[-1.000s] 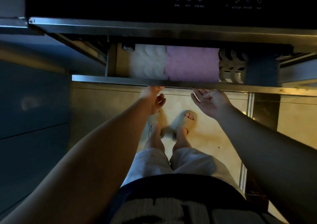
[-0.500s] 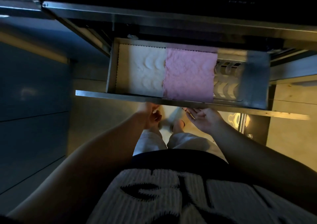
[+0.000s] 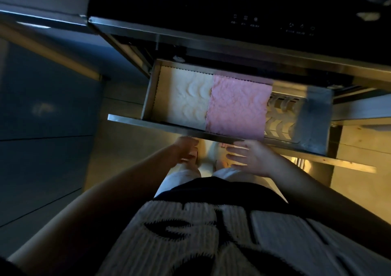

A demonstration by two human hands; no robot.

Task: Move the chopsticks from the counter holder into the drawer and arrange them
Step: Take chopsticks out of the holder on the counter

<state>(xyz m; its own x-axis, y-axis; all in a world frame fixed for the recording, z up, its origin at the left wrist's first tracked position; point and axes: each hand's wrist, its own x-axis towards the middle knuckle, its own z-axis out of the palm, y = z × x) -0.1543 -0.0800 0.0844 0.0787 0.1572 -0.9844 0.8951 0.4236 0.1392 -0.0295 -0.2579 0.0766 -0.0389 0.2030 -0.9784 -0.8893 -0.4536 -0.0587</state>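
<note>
A steel drawer (image 3: pixel 160 125) stands pulled out below a dark appliance. Inside lie a cream cloth (image 3: pixel 188 100) on the left and a pink cloth (image 3: pixel 237 108) in the middle, with a white ridged rack (image 3: pixel 281 117) at the right. My left hand (image 3: pixel 185 151) is curled just under the drawer's front edge; whether it grips the edge I cannot tell. My right hand (image 3: pixel 247 157) hangs below that edge with fingers spread, holding nothing. No chopsticks or holder appear in view.
The dark appliance front with small touch icons (image 3: pixel 273 25) overhangs the drawer. Blue-grey cabinet doors (image 3: pixel 42 127) fill the left side. A wooden panel (image 3: pixel 359 149) stands at the right. My legs and shirt lie below the hands.
The drawer has slid out further, showing more of the cloths and rack. Both hands came back with its front edge, and my right hand has spread its fingers.
</note>
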